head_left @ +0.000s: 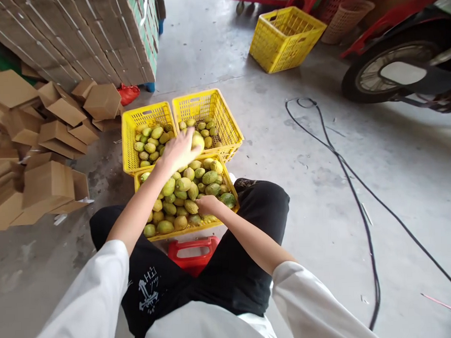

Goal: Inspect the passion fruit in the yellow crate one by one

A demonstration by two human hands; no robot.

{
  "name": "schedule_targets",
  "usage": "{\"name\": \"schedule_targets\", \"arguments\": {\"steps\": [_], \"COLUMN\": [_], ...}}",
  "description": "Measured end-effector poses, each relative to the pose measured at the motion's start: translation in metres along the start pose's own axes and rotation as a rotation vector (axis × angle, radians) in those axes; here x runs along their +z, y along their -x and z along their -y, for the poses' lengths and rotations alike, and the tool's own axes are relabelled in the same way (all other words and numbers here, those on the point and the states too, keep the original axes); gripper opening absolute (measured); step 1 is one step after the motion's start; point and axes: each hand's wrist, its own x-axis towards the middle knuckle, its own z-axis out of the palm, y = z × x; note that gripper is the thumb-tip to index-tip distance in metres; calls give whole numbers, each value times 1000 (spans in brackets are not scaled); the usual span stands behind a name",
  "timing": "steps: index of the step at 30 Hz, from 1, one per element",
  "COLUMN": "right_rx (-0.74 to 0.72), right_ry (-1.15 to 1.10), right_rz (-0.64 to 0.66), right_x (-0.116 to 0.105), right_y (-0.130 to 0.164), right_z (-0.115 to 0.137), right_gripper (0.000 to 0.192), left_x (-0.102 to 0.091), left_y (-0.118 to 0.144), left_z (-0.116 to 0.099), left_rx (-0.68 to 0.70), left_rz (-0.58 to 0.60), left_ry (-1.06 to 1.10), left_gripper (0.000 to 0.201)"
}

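Nearest us, right hand [207, 204] dug curled into the full yellow plastic crate of green-yellow lemons [185, 195]; grip unclear. Beyond, left hand [178, 150] gripped one yellowish lemon [198, 140] over two part-filled yellow crates [208, 105]. We judged sorting barely half done.

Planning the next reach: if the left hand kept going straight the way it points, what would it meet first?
Probably the far-right crate and its fruit; the left hand, holding a fruit, hovers near its front rim. Depth is unclear.
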Motion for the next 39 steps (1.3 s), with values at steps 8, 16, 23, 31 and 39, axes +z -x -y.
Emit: {"name": "schedule_targets", "arguments": {"steps": [8,16,23,31,39], "right_rx": [-31,-14,-42,-98,-169], "right_ry": [96,224,338,321,178], "right_rz": [72,141,225,314,-79], "right_x": [-11,-19,-15,-17,-62], "right_y": [10,19,22,12,-50], "right_z": [10,20,22,11,-37], "right_gripper": [30,43,46,49,48], "left_x": [-43,-3,29,25,19], "left_y": [-11,57,81,72,55], "left_z": [9,126,157,154,152], "left_rx": [282,-144,-166,-174,-156], "left_rz": [-13,528,439,476,545], "left_ry": [-443,-1069,-1070,-988,-950], "left_gripper": [66,84,92,109,113]}}
